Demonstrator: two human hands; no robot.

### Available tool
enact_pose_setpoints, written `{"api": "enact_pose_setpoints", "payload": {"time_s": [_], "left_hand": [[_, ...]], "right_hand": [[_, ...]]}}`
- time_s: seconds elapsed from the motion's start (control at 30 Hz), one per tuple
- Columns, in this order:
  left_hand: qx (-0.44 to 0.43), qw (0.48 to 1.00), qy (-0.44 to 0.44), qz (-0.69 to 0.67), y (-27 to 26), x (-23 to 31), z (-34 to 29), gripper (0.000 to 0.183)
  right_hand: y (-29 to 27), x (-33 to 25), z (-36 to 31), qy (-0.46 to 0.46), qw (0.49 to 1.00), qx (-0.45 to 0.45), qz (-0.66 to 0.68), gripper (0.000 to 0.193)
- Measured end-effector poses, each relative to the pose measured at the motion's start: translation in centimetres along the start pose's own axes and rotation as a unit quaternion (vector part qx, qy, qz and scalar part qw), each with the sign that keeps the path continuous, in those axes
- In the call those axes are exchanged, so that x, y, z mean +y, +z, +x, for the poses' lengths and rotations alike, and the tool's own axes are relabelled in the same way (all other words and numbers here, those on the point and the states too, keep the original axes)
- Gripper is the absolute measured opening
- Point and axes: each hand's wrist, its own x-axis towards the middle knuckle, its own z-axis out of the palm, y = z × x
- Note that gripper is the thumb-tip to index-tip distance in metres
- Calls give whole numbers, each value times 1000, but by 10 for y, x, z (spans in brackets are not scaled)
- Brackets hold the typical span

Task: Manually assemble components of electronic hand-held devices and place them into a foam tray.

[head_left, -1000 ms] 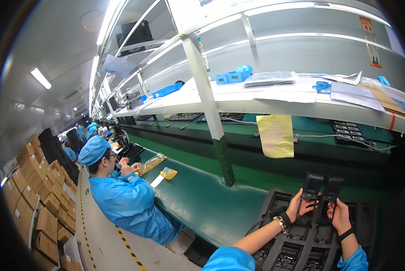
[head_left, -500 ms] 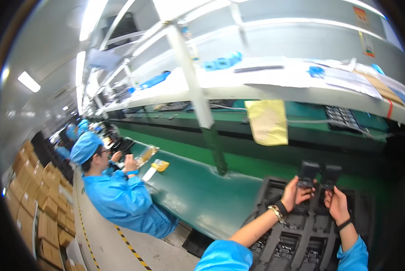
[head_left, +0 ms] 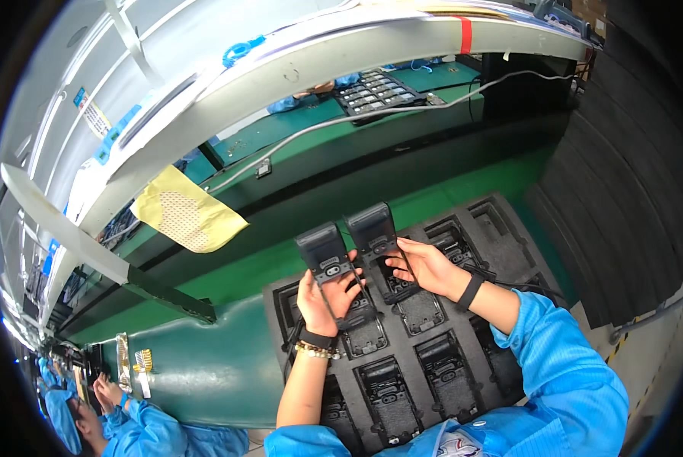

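A black, oblong plastic casing (head_left: 320, 245) stands raised and tilted in the left hand (head_left: 327, 305), its top leaning toward the left. Its upper part is a smooth, solid dark panel; below that runs a band with an oval fitting, and lower still a thin, open frame through which fingers show. A second black, oblong plastic casing (head_left: 372, 226) of matching shape, with a similar oval fitting under its panel, is held by its edge in the right hand (head_left: 429, 268). It leans the same way, just beside the first and slightly higher in view.
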Motion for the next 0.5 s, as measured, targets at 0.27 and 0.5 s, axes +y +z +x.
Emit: {"api": "enact_pose_setpoints", "payload": {"time_s": [0.27, 0.5], "left_hand": [[3, 1000, 1, -11, 2, 3, -4, 65], [-2, 1000, 4, 12, 6, 3, -2, 61]], "right_hand": [[2, 4, 2, 10, 1000, 11, 0, 18], [-4, 5, 4, -5, 999, -16, -34, 24]]}}
